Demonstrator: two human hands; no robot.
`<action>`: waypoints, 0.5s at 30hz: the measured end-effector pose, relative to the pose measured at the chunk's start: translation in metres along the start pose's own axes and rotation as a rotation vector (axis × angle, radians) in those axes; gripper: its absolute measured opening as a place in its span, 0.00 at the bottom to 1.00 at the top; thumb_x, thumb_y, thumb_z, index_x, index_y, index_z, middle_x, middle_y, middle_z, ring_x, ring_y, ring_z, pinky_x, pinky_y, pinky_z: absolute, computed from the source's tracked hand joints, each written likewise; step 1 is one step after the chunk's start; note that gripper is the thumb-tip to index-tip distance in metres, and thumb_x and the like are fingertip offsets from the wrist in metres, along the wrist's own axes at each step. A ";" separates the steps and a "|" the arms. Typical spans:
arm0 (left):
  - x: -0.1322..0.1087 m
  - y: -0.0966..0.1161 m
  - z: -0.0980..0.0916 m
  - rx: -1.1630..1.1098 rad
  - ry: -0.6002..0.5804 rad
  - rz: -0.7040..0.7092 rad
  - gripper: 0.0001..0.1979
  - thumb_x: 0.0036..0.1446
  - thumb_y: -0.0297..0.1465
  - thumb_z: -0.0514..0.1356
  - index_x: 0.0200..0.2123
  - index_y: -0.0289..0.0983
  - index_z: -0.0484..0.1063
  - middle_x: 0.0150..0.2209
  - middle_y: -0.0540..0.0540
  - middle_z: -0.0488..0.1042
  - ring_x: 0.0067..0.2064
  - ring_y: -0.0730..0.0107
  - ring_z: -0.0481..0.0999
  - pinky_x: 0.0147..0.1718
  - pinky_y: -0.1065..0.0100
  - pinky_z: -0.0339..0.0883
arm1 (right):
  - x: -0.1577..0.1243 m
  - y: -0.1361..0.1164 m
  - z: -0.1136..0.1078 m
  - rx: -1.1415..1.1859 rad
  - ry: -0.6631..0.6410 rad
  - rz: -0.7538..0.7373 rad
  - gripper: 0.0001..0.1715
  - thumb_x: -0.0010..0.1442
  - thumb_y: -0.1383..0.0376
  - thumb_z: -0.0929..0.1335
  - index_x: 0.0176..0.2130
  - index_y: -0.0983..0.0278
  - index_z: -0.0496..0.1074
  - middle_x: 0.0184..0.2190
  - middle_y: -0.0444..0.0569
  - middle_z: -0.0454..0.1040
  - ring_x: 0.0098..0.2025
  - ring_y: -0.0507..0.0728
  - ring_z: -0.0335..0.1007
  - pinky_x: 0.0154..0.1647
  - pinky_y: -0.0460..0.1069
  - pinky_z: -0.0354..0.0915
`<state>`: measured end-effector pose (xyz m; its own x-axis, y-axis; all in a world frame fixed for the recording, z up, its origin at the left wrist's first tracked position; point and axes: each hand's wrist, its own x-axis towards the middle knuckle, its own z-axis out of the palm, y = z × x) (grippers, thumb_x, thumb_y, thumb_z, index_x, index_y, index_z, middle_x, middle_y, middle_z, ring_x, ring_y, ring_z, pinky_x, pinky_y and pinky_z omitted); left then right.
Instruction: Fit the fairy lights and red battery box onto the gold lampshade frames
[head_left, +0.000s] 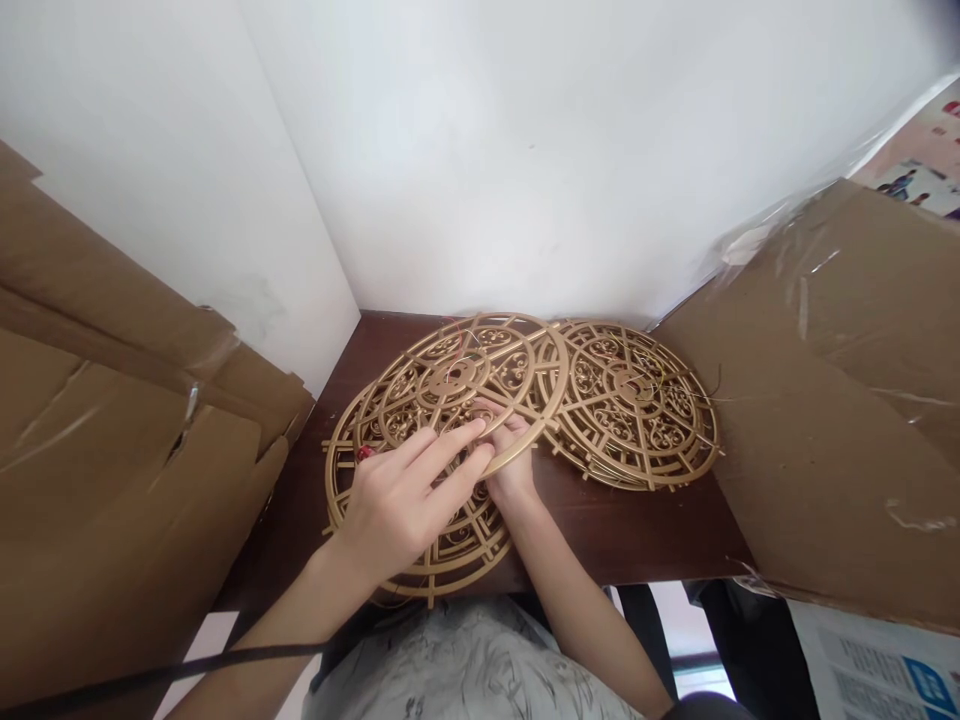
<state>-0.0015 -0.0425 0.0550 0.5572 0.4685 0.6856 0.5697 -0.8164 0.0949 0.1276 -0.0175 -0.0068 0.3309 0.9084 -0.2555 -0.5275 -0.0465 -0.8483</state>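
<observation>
A round gold openwork disc (pixel 551 375), with rings, spokes and curled scrollwork, is tilted up over a stack of similar gold discs (pixel 431 582). My left hand (pixel 397 500) reaches across its near side from the left, fingers bent together at a scroll section near the rim; its thumb is hidden. From below and behind the rim, my right hand (pixel 514 465) grips the same disc, its fingers partly covered by the gold bars. Thin red and pale wire or thread (pixel 454 365) lies about the disc's hub. A small red thing (pixel 365 453) shows beside my left hand.
A second stack of gold discs (pixel 637 465) lies to the right on the dark brown table (pixel 592 535). Cardboard walls stand at left (pixel 127 400) and right (pixel 847 400), with a white wall (pixel 480 170) behind. A dark cord (pixel 247 655) crosses my left forearm.
</observation>
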 end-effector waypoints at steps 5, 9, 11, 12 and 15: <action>-0.001 0.003 0.002 0.000 0.004 0.018 0.15 0.52 0.21 0.61 0.44 0.35 0.72 0.47 0.40 0.77 0.35 0.70 0.74 0.29 0.71 0.70 | -0.002 -0.003 0.006 -0.099 -0.054 -0.068 0.12 0.49 0.58 0.68 0.29 0.65 0.72 0.24 0.48 0.75 0.33 0.57 0.71 0.34 0.51 0.68; -0.004 0.005 0.006 0.003 0.000 0.023 0.16 0.51 0.21 0.62 0.45 0.35 0.72 0.48 0.41 0.77 0.36 0.70 0.74 0.30 0.71 0.69 | -0.001 -0.003 0.008 -0.119 -0.066 -0.072 0.11 0.51 0.59 0.67 0.30 0.64 0.72 0.24 0.47 0.74 0.34 0.58 0.71 0.36 0.52 0.68; -0.006 0.006 0.008 0.016 0.000 0.022 0.15 0.52 0.22 0.61 0.45 0.36 0.72 0.48 0.42 0.76 0.36 0.70 0.73 0.30 0.71 0.69 | -0.001 -0.002 0.008 -0.128 -0.073 -0.071 0.10 0.51 0.59 0.66 0.29 0.64 0.72 0.23 0.46 0.74 0.34 0.58 0.71 0.36 0.52 0.68; -0.007 0.006 0.009 0.024 -0.003 0.024 0.15 0.53 0.22 0.61 0.45 0.37 0.72 0.48 0.42 0.76 0.36 0.70 0.73 0.30 0.71 0.69 | -0.001 -0.002 0.008 -0.131 -0.076 -0.070 0.10 0.52 0.59 0.65 0.29 0.63 0.72 0.23 0.46 0.74 0.35 0.58 0.71 0.35 0.52 0.68; -0.009 0.006 0.011 0.040 -0.012 0.033 0.15 0.53 0.23 0.60 0.45 0.38 0.72 0.48 0.43 0.76 0.36 0.71 0.73 0.30 0.71 0.68 | -0.001 0.000 0.008 -0.137 -0.082 -0.067 0.11 0.53 0.59 0.64 0.28 0.63 0.72 0.23 0.46 0.73 0.34 0.58 0.70 0.34 0.52 0.67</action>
<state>0.0035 -0.0482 0.0413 0.5830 0.4459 0.6792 0.5747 -0.8172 0.0432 0.1211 -0.0147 -0.0025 0.2941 0.9419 -0.1623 -0.3926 -0.0358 -0.9190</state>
